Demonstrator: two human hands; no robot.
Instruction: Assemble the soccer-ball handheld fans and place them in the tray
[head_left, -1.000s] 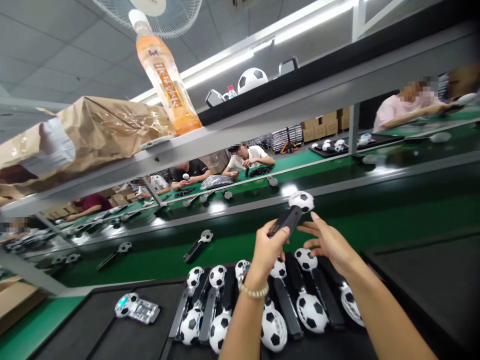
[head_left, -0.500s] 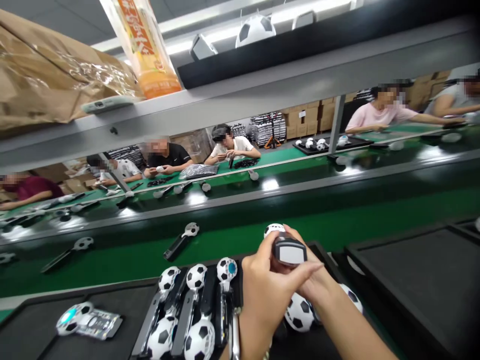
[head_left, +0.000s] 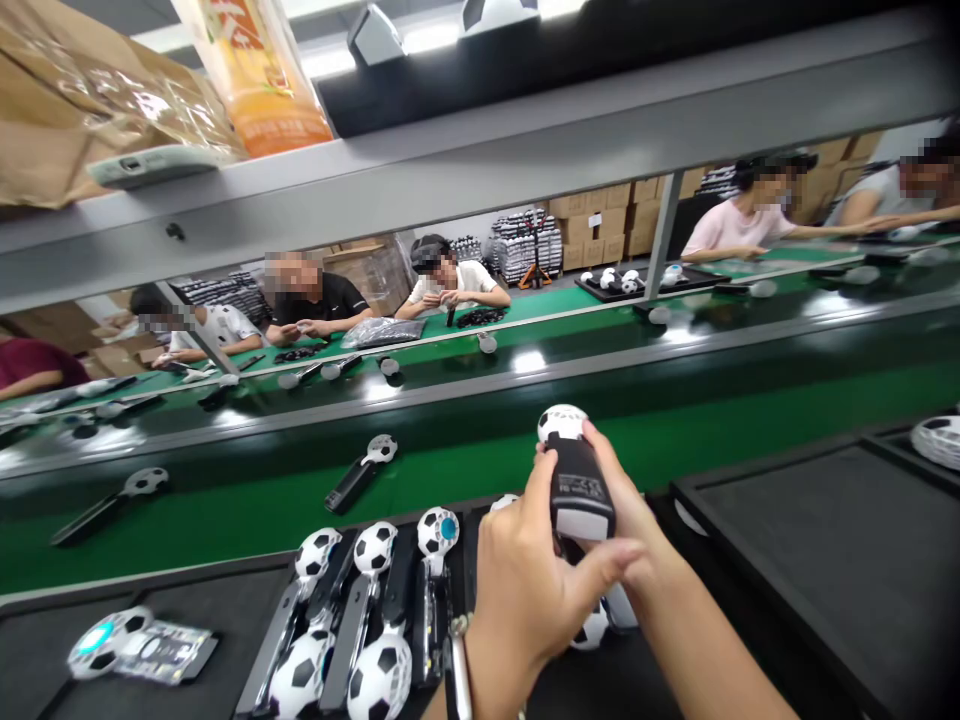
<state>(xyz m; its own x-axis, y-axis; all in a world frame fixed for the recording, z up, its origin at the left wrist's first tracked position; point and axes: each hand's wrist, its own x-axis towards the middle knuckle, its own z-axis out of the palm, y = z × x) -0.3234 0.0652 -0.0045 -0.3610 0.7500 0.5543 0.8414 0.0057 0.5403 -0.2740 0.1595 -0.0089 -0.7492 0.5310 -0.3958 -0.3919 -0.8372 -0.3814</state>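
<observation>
My left hand [head_left: 525,570] and my right hand [head_left: 626,510] are wrapped round a black handheld device [head_left: 579,485] with a white and black football-patterned head at its far end. Its pale end face points toward me. Below and left of my hands, several similar football-headed devices [head_left: 363,610] lie in rows in a black tray. Another football-patterned ball [head_left: 591,628] shows partly beneath my hands. To the left, an opened device [head_left: 142,645] with a glowing cyan disc and exposed inner parts lies on a dark tray.
Two devices [head_left: 364,474] [head_left: 112,505] lie on the green conveyor [head_left: 465,440] ahead. At the right is a black tray [head_left: 825,530] with a ball by its far edge. A grey shelf beam [head_left: 420,180] crosses above, bearing a bottle [head_left: 262,80]. Several people sit across the line.
The held device has tilted, so its long black printed face now shows above the pale end face. The camera view has shifted slightly, moving the background left and up.
</observation>
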